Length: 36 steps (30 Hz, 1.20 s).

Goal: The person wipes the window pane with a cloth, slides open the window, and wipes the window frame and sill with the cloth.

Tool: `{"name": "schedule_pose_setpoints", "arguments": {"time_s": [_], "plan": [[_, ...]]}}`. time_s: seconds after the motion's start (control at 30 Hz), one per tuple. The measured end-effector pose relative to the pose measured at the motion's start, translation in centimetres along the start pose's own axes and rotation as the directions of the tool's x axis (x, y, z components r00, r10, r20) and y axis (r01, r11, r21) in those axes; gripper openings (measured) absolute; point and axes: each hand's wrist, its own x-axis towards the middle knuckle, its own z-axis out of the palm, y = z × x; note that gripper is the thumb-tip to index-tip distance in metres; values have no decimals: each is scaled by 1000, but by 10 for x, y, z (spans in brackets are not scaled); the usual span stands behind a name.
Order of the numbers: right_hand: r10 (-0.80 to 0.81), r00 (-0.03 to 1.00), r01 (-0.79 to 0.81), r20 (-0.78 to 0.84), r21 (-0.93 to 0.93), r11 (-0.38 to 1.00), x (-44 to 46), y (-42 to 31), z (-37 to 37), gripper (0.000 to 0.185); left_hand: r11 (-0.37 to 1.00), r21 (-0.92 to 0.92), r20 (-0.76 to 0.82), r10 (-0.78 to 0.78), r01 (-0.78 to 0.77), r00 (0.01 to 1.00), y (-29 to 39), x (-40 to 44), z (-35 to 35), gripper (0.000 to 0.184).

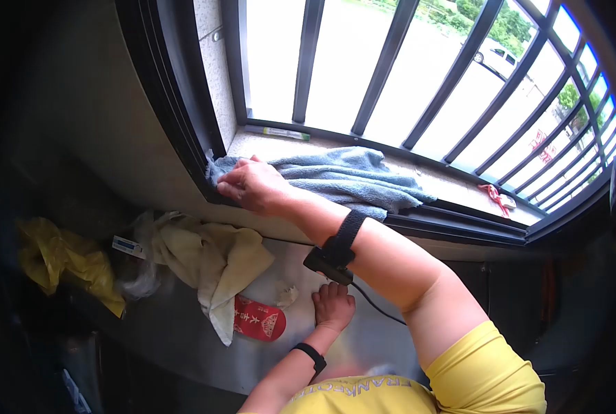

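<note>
My right hand [254, 186] is at the left corner of the window frame, its fingers curled over and pressed on one end of a blue-grey cloth [353, 172]. The rest of the cloth lies bunched along the sill to the right. Lower down, my left hand [334, 306] rests palm down on the metal counter [173, 331] with its fingers a little apart and nothing in it. To its left are a crumpled whitish scrap [287, 297] and a red packet [259, 319].
Dark bars [384, 65] cross the window. A green-and-white tube [277, 132] and a red-and-white item [497, 199] lie on the sill. Left on the counter are a cream cloth [208, 259], a clear plastic bag [141, 279], a small white box [128, 247] and a yellow bag [70, 259].
</note>
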Motion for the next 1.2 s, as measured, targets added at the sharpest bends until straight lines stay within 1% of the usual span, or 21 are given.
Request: {"name": "schedule_pose_setpoints", "arguments": {"time_s": [0.03, 0.1, 0.13, 0.2, 0.23, 0.3, 0.33, 0.37, 0.43, 0.47, 0.5, 0.57, 0.63, 0.73, 0.83, 0.9, 0.97, 1.03, 1.07, 1.13, 1.2], "plan": [[0, 993, 6, 121, -44, 999, 0, 2, 7, 39, 1000, 2, -8, 4, -4, 1000, -1, 0, 1, 19], [-68, 994, 85, 86, -212, 974, -1, 0, 11, 44, 1000, -11, -1, 1, -1, 1000, -3, -1, 1, 19], [-70, 993, 89, 96, -208, 974, -1, 0, 11, 44, 1000, -27, 5, 9, -9, 1000, -3, -1, 2, 18], [-49, 984, 113, 170, -392, 913, -1, -10, 2, 49, 1000, -26, 1, 8, -8, 1000, -3, -3, 2, 18], [-47, 984, 112, 172, -391, 914, 0, -14, 2, 49, 1000, -22, -11, 15, -16, 1000, -3, -2, 1, 17], [-81, 968, 203, 239, -549, 810, -1, -21, 5, 54, 1000, -8, -11, 11, -11, 1000, -2, 0, -3, 17], [-70, 968, 193, 239, -542, 818, -3, -21, 3, 59, 1000, 3, -9, 4, -4, 1000, 0, 0, -4, 17], [-61, 968, 188, 244, -543, 818, -4, -19, 3, 59, 1000, -6, -2, 4, -4, 1000, 2, 0, -2, 17], [-51, 970, 161, 236, -477, 864, -9, -12, 2, 60, 1000, -10, 41, -11, 11, 999, 0, -1, 0, 17], [-89, 980, 164, 179, -462, 871, -13, -10, 3, 59, 1000, -11, 51, 1, 0, 999, -1, -3, 0, 17], [-84, 981, 156, 174, -463, 873, -19, -6, 0, 59, 1000, -25, 57, 12, -11, 998, -3, -3, -1, 16], [-52, 978, 148, 204, -492, 858, -37, 2, -17, 55, 999, -36, 60, 12, -10, 998, -5, -2, -2, 16], [-33, 981, 127, 192, -502, 855, -62, 12, -38, 51, 994, -102, -62, 39, -45, 997, -6, -1, -3, 11], [13, 975, 108, 222, -524, 845, -106, 30, -72, 43, 995, -95, -44, 24, -28, 999, -4, 0, -1, 11], [48, 979, 67, 197, -537, 841, -150, 44, -102, 40, 994, -110, -11, 5, -6, 1000, -3, -1, -1, 11], [110, 980, 4, 166, -570, 822, -179, 49, -120, 36, 996, -93, -4, 13, -13, 1000, -2, -1, -3, 11], [174, 977, -74, 127, -562, 824, -208, 57, -136, 31, 996, -80, 1, 35, -35, 999, -1, -1, -4, 11], [285, 955, -174, 85, -617, 768, -237, 62, -151, 30, 997, -72, 7, 9, -8, 1000, -2, -1, -1, 10], [299, 952, -196, 63, -627, 754, -250, 66, -157, 30, 996, -82, 5, 36, -35, 999, 0, 0, -2, 10], [354, 935, -262, -19, -710, 654, -278, 76, -170, 29, 998, -58, -20, 32, -33, 999, 1, -1, -4, 8], [371, 924, -317, -91, -722, 614, -304, 81, -177, 28, 994, -80, -7, 77, -78, 997, 0, -2, -9, 10]]}}
